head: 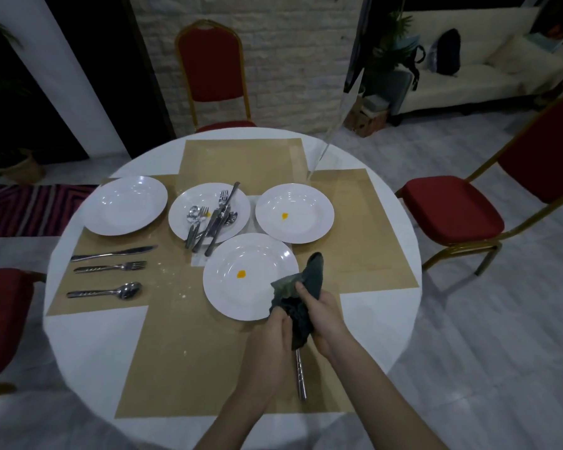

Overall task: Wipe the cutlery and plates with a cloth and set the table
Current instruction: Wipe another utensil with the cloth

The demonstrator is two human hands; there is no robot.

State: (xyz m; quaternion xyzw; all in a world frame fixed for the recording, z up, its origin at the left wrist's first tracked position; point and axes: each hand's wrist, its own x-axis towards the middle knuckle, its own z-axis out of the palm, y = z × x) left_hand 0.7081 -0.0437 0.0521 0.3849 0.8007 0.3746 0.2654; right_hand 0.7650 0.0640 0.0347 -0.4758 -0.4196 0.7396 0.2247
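Cloth (301,306) bunched around cutlery handle (301,375), both hands' fingers (301,292) clamped on it.

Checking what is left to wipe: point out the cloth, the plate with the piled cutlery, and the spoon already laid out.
cloth (309,287), head view, upper fold.
plate with the piled cutlery (184,227), head view, bare left rim.
laid-out spoon (129,290), head view, bowl.
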